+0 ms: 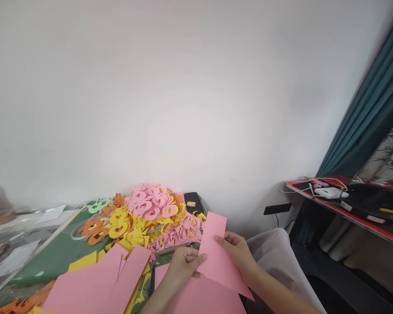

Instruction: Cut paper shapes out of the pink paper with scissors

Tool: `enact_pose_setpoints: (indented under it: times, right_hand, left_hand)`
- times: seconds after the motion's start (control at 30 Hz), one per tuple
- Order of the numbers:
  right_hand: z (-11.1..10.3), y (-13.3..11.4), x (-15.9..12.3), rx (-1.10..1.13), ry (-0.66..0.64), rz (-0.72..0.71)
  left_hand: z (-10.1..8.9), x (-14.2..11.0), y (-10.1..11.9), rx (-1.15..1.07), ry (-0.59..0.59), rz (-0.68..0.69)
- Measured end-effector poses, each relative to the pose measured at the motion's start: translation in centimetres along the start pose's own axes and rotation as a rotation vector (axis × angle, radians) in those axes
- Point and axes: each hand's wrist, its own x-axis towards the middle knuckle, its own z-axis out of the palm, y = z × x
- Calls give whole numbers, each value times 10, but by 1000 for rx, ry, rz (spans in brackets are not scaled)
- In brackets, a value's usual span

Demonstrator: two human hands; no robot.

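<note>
Pink paper strip (214, 255) stays upright because the left hand (183, 265) and right hand (235, 253) both pinch it, above heaped paper cut-outs (147, 218).

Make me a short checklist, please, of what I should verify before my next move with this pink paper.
1. Both hands on the pink paper sheet: ok, the left hand and right hand hold it from either side.
2. Sheet free of creases: cannot tell from this view.
3. Pile of cut paper shapes apart from the hands: ok, it lies beyond them.
4. Loose pink sheets separate from the held sheet: ok, they lie off to the left.
5. Black device free of paper: not ok, yellow cut shapes appear to touch its near corner.
</note>
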Motion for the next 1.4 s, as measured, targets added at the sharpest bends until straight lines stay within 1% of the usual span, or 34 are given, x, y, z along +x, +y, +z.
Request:
enact_pose_setpoints:
  times: [0.23, 0.43, 0.67, 0.73, 0.9, 1.07, 1.13, 1.23, 1.4]
  right_hand:
    - [4, -6, -5, 62, -29, 5]
    - [2, -8, -3, 69, -9, 8]
    - [-3, -4, 2, 102, -44, 38]
    - [-3, -4, 2, 104, -36, 48]
    - [-3, -5, 0, 79, -25, 50]
    - [-3, -5, 0, 92, -36, 41]
    - [-2, -5, 0, 81, -57, 33]
    - [0, -5, -2, 63, -94, 37]
    - [3, -4, -4, 53, -146, 29]
  left_hand:
    - [-2, -1, 4, -87, -73, -5]
    - [0, 0, 0, -48, -42, -60]
    - [3, 3, -5, -38, 49, -29]
    - [3, 3, -5, -55, 50, -24]
    - [2, 2, -3, -86, 3, -1]
    - [2, 0, 0, -99, 24, -18]
    - [2, 1, 1, -100, 54, 7]
    - [1, 2, 1, -120, 108, 98]
    - [-2, 5, -2, -80, 124, 190]
